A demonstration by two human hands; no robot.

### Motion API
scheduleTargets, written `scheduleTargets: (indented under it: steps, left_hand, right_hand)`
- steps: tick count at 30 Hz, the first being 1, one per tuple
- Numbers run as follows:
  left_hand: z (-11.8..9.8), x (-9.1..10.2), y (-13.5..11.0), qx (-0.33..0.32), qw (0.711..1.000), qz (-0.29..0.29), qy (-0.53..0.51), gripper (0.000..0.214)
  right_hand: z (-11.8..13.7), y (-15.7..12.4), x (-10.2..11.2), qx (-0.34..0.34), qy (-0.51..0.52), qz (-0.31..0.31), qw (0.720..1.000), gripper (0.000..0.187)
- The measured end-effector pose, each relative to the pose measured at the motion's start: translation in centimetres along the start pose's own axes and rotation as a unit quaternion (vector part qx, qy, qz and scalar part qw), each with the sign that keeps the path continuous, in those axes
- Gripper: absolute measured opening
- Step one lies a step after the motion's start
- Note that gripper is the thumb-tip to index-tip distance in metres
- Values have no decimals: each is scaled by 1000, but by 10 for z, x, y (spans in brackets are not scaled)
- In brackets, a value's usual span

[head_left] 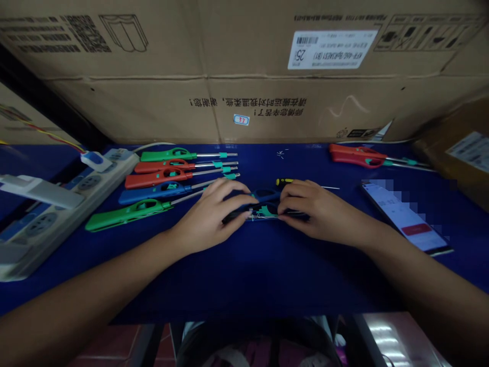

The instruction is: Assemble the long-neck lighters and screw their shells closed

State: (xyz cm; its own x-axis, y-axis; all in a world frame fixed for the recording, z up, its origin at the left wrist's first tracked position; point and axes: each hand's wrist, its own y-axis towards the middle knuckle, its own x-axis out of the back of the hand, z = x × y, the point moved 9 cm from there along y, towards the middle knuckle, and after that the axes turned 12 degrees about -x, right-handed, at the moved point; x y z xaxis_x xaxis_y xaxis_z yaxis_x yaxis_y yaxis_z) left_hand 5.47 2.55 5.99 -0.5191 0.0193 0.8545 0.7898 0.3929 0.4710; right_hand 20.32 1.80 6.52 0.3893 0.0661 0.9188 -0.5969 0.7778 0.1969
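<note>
Your left hand [212, 216] and right hand [319, 209] each grasp one end of the blue lighter [265, 195]. It lies flat at the centre of the tabletop [260, 265], just right of the row of lighters [160, 191]. A screwdriver [284, 181] lies just behind it.

The left hand [208, 219] and right hand [317, 211] pinch a blue lighter [265, 201] lying on the tabletop [260, 270]. From it, five lighters [168, 186] lie in a row at ten o'clock, with a power strip [49, 214] at nine. A screwdriver [284, 181] lies at twelve, a red lighter [359, 155] at two and a phone [405, 216] at three.
</note>
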Motion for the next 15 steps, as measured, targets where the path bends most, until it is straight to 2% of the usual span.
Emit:
scheduleTargets:
  steps: [6,10,15]
  left_hand:
    - [-21,-13,1,-84,994,68,33,35]
    - [-23,-18,0,-94,991,88,48,39]
    - [-27,-17,-3,-104,989,82,66,41]
  right_hand:
    - [-1,1,-3,-13,33,13,999,9]
    - [-3,1,-4,-28,45,26,998,6]
    - [-3,2,-4,-36,47,24,998,10]
